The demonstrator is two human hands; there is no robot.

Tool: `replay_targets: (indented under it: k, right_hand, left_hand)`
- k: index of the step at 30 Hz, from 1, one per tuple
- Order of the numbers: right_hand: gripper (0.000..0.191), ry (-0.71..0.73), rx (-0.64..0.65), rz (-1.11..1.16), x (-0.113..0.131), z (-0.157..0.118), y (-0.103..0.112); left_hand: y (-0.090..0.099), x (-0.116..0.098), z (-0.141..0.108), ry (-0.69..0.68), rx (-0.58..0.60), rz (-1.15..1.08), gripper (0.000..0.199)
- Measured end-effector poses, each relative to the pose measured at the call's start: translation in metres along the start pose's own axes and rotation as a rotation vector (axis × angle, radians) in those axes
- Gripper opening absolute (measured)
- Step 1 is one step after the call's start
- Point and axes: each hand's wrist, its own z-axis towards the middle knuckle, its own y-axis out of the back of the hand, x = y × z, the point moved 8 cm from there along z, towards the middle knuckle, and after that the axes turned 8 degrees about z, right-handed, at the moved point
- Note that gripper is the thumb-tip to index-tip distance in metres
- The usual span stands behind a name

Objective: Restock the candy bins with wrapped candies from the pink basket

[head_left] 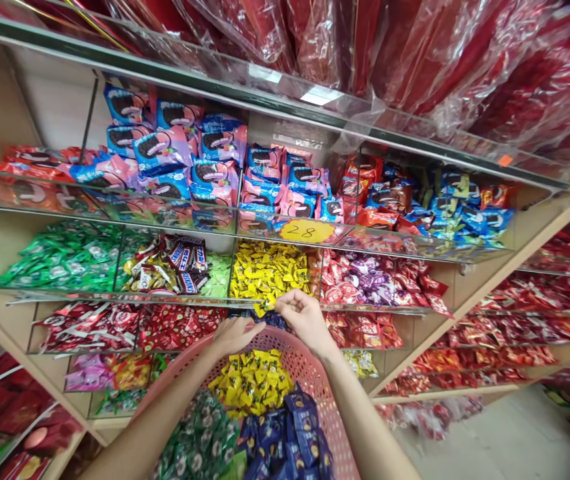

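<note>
A pink perforated plastic basket (332, 400) is in front of me. It holds yellow wrapped candies (252, 383), green wrapped candies (199, 437) and dark blue wrapped candies (287, 437). At the basket's far rim is my left hand (235, 335), its fingers bent over the edge and partly hidden. My right hand (303, 321) is closed just above the rim, fingertips pinched on yellow-wrapped candy (265, 305) at the shelf's front edge. Directly behind it, a compartment is filled with more yellow candies (269, 267).
Glass shelf edges (205, 299) run across above the basket. Nearby compartments hold green candies (69, 257), Snickers bars (187, 263) and red and purple candies (365, 277). Blue-and-pink cookie packs (165, 150) sit higher, with a yellow price tag (307, 231) below them.
</note>
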Motion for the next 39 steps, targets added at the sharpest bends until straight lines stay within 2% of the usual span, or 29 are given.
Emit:
replay_targets:
  k: [2,4,7,9,12,15,17,20,25,28,36,39]
  right_hand:
    - [0.017,-0.038,0.094,0.008,-0.012,-0.003,-0.009]
    - [0.012,-0.078,0.254,-0.045,-0.028,-0.009,-0.023]
    - [0.003,-0.188,0.535,-0.242,-0.069,-0.026,-0.05]
    - [0.002,-0.246,0.658,-0.438,-0.1,-0.037,-0.065]
    - [0.003,-0.227,0.748,-0.718,-0.13,-0.045,-0.084]
    - [0.012,-0.19,0.799,-0.885,-0.135,-0.048,-0.099]
    - [0.016,-0.178,0.8,-0.946,-0.131,-0.048,-0.105]
    - [0.02,-0.153,0.723,-1.036,-0.121,-0.047,-0.106]
    - [0.028,-0.12,0.599,-1.134,-0.113,-0.047,-0.099]
    - [0.025,-0.142,0.56,-1.158,-0.113,-0.048,-0.094]
    - [0.019,-0.128,0.49,-1.057,-0.099,-0.052,-0.078]
    - [0.014,-0.148,0.444,-1.018,-0.08,-0.049,-0.064]
  left_hand:
    - [-0.001,0.001,0.0,0.009,0.02,-0.008,0.059]
    - [-0.001,0.001,-0.001,0.001,0.04,-0.02,0.055]
    - [0.001,-0.001,-0.002,-0.017,0.035,-0.037,0.056]
    - [0.003,-0.002,-0.002,-0.028,0.012,-0.041,0.059]
    - [0.004,-0.004,-0.002,-0.039,-0.003,-0.034,0.062]
    - [0.003,-0.003,-0.002,-0.033,0.002,-0.033,0.063]
    - [0.002,-0.003,-0.002,-0.026,0.006,-0.035,0.063]
    - [0.003,-0.002,-0.003,-0.022,0.004,-0.033,0.062]
    - [0.002,-0.001,-0.002,-0.021,0.009,-0.039,0.061]
    - [0.001,-0.001,-0.001,-0.024,0.012,-0.036,0.06]
    - [0.004,-0.005,-0.002,-0.036,0.028,-0.042,0.063]
    - [0.003,-0.005,-0.001,-0.041,0.022,-0.033,0.063]
